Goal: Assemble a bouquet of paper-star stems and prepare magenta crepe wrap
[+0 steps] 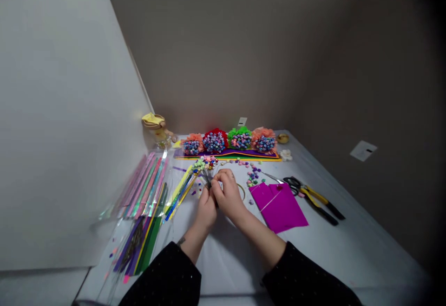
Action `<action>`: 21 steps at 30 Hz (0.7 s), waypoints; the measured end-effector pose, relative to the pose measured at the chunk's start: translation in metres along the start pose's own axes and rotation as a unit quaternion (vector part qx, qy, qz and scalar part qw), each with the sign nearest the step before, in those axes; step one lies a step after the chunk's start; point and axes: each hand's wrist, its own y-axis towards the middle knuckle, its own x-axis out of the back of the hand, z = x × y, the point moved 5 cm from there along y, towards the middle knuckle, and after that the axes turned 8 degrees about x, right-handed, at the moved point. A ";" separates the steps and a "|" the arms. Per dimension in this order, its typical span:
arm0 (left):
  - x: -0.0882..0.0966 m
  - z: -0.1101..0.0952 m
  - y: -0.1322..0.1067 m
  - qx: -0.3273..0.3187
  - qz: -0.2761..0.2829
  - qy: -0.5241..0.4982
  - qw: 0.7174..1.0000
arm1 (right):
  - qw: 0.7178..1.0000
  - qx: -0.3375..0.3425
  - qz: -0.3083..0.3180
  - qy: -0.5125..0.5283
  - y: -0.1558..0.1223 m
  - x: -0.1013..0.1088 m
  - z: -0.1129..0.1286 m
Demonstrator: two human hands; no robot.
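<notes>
Both my hands meet at the middle of the white table (351,269), around a bunch of thin dark wire stems (209,179) topped with small paper stars and shiny bits. My left hand (206,209) grips the stems low down. My right hand (228,195) pinches them just above it, its fingers curled over the bunch. Part of the bunch is hidden by my fingers. Loose paper stars (253,176) lie just beyond my right hand, and a thin gold ring (241,191) sits beside it.
Four star bouquets with crepe-paper collars (215,141) stand on coloured sheets at the back. Magenta paper (278,206), black-handled scissors (294,185) and yellow-black pliers (317,202) lie on the right. Coloured paper strips (146,190) lie on the left, against a white wall (62,111).
</notes>
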 end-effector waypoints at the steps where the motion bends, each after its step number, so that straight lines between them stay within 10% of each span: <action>1: -0.001 0.000 0.000 -0.004 0.005 -0.005 1.000 | 1.000 -0.006 -0.003 0.005 0.000 0.000 -0.001; 11: 0.009 -0.010 0.001 -0.036 -0.037 0.002 0.999 | 0.994 -0.103 -0.019 0.043 -0.003 0.010 0.005; 16: 0.013 -0.028 0.004 -0.063 -0.030 -0.059 0.996 | 0.988 -0.035 0.140 0.052 -0.030 0.027 0.028; 21: 0.005 -0.036 0.004 -0.043 -0.012 -0.103 0.994 | 0.957 -0.100 0.260 -0.083 -0.065 0.073 -0.025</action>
